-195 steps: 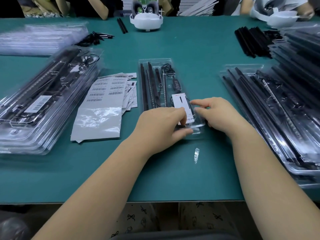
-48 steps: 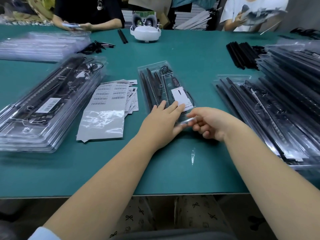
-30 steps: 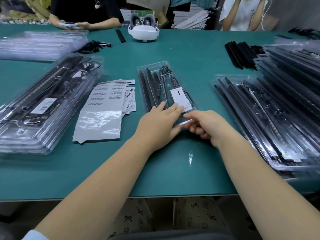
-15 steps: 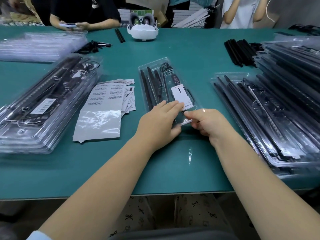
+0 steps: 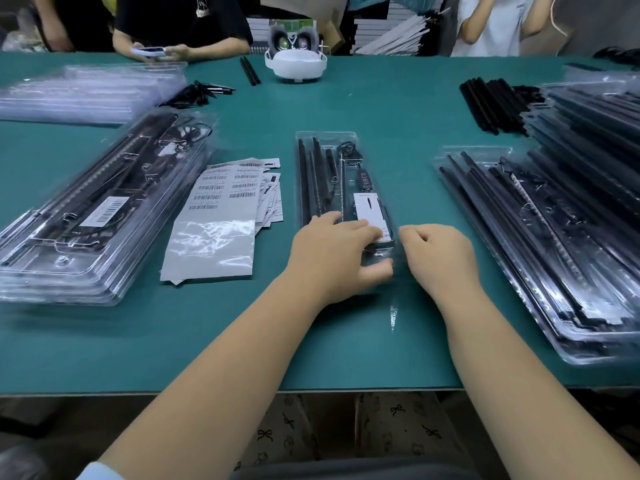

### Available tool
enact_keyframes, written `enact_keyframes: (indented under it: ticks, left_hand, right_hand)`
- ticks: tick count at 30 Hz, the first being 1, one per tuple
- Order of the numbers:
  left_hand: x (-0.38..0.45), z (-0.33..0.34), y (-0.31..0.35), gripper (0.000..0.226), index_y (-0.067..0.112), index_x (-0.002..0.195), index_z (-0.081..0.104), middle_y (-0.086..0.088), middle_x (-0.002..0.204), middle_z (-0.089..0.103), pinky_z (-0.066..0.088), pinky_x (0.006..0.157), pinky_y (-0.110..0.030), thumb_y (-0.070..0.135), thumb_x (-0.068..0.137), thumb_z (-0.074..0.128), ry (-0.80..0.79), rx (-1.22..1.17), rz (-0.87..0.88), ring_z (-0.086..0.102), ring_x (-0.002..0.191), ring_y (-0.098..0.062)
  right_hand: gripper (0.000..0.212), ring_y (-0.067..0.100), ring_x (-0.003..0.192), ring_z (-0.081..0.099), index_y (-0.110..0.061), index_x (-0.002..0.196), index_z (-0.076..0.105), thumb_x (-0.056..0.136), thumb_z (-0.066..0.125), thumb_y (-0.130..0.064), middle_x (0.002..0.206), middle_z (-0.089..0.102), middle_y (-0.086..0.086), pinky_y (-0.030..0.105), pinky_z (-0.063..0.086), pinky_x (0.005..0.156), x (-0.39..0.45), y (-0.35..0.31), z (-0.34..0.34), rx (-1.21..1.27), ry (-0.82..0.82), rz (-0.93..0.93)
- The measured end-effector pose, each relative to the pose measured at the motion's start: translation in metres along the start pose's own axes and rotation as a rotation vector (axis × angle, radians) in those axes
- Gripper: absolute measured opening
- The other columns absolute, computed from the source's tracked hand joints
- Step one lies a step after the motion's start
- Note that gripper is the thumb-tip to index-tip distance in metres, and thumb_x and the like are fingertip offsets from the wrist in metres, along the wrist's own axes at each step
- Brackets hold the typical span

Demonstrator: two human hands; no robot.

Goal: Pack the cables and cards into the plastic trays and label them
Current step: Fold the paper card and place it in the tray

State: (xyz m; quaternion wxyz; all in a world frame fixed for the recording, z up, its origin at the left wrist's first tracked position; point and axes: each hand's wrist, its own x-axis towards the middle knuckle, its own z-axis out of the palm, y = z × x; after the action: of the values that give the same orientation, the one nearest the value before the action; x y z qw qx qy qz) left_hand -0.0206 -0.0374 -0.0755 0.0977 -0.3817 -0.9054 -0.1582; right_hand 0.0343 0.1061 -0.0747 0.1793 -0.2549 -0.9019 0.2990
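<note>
Table edge: the near edge of the green table (image 5: 104, 358) runs below both forearms; a small clear plastic scrap (image 5: 393, 315) lies just inside it, between the wrists.
Left hand: the left hand (image 5: 334, 256) lies flat on the near end of the clear plastic tray (image 5: 325, 136), fingers straight and pressing down over the white card (image 5: 369, 211), thumb along the tray's near edge.
Right hand: the right hand (image 5: 438, 254) sits at the tray's near right corner with fingers curled in; whether they pinch the tray rim or hold nothing, I cannot tell.
Tray: it lies lengthwise at the table's middle, already holding black rods (image 5: 308, 178), a cable with a small controller (image 5: 362, 174) and the card.
Step in hand: by my reading, closing or seating the near end of this filled tray; no barcode label shows on it.
Next move: likely snapping the near end fully shut, then peeling a label from the barcode sheet (image 5: 221, 202) just left of the tray and sticking it on flat, as on the labelled tray stack (image 5: 97, 209) by the left edge.
Right side: a stack of filled trays (image 5: 554, 244) without visible labels runs toward the right edge.
Far side: loose black rods (image 5: 491, 102), empty clear trays (image 5: 86, 91) at the far left corner, and a white headset (image 5: 295, 60) by the far edge, where other people stand.
</note>
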Motion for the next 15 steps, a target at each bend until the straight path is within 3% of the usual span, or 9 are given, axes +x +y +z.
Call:
enact_keyframes:
  ticks: [2,3,5,7,8,10,12,14,15]
  left_hand:
    - [0.001,0.001,0.0,0.047,0.02,0.111,0.066,0.007,0.103,0.068,0.017,0.113,-0.038,0.054,0.082,0.054,0.042,0.066,0.086,0.052,0.112,-0.021]
    - [0.002,0.001,0.001,0.049,0.017,0.11,0.065,0.005,0.102,0.067,0.02,0.112,-0.037,0.056,0.083,0.053,0.022,0.096,0.11,0.053,0.109,-0.02]
    - [0.002,0.002,0.003,0.053,0.018,0.11,0.06,0.006,0.105,0.063,0.042,0.095,-0.034,0.063,0.086,0.047,-0.04,0.094,0.076,0.053,0.107,-0.016]
    - [0.002,0.002,0.004,0.054,0.021,0.112,0.057,0.007,0.108,0.061,0.049,0.078,-0.034,0.066,0.085,0.045,-0.055,0.052,0.029,0.053,0.106,-0.014]
    - [0.001,0.001,0.004,0.054,0.022,0.114,0.057,0.007,0.109,0.061,0.05,0.076,-0.034,0.066,0.086,0.044,-0.056,0.029,0.019,0.054,0.104,-0.014]
    - [0.0,-0.001,0.006,0.05,0.025,0.119,0.055,0.005,0.114,0.059,0.047,0.071,-0.031,0.062,0.088,0.042,-0.052,0.017,0.032,0.055,0.1,-0.018]
    - [-0.001,-0.001,0.01,0.039,0.022,0.116,0.057,0.002,0.123,0.056,0.044,0.071,-0.032,0.052,0.095,0.041,-0.032,0.04,0.08,0.056,0.095,-0.024]
    - [-0.001,-0.001,0.014,0.033,0.015,0.111,0.056,-0.001,0.127,0.054,0.045,0.084,-0.043,0.04,0.1,0.038,-0.033,0.035,0.11,0.055,0.095,-0.03]
    - [-0.001,-0.001,0.016,0.031,0.013,0.111,0.055,-0.001,0.127,0.054,0.042,0.091,-0.047,0.036,0.102,0.035,-0.043,0.018,0.102,0.055,0.095,-0.03]
  right_hand:
    - [0.037,0.021,0.059,0.026,-0.007,0.056,0.03,0.087,0.045,-0.022,0.055,0.033,0.008,0.035,0.02,0.052,0.001,0.001,0.001,0.012,-0.001,0.007]
    - [0.039,0.021,0.058,0.025,-0.007,0.056,0.03,0.087,0.045,-0.024,0.055,0.033,0.008,0.035,0.021,0.052,0.001,0.001,0.001,0.042,-0.003,0.013]
    - [0.046,0.021,0.055,0.024,-0.012,0.051,0.027,0.09,0.046,-0.029,0.047,0.027,0.0,0.035,0.021,0.051,0.003,0.001,0.003,0.095,-0.005,0.033]
    - [0.053,0.023,0.054,0.03,-0.014,0.044,0.033,0.092,0.044,-0.033,0.042,0.034,0.001,0.035,0.026,0.051,0.001,-0.001,0.003,0.136,-0.006,0.045]
    - [0.053,0.027,0.057,0.037,-0.012,0.046,0.046,0.093,0.044,-0.035,0.047,0.046,0.003,0.036,0.032,0.054,0.0,-0.002,0.004,0.176,0.001,0.048]
    - [0.047,0.037,0.077,0.052,0.003,0.078,0.065,0.094,0.043,-0.036,0.083,0.065,0.017,0.038,0.045,0.07,0.002,-0.003,0.005,0.305,0.035,0.088]
    - [0.047,0.026,0.084,0.058,0.003,0.088,0.066,0.095,0.042,-0.037,0.096,0.066,0.019,0.034,0.046,0.079,0.006,-0.001,0.005,0.461,0.01,0.15]
    - [0.04,0.003,0.08,0.056,-0.019,0.081,0.069,0.097,0.039,-0.041,0.094,0.069,0.001,0.02,0.04,0.07,0.009,0.002,0.006,0.525,-0.03,0.17]
    - [0.039,0.002,0.082,0.056,-0.024,0.08,0.068,0.097,0.038,-0.043,0.094,0.068,-0.004,0.019,0.036,0.069,0.01,0.003,0.006,0.53,-0.037,0.175]
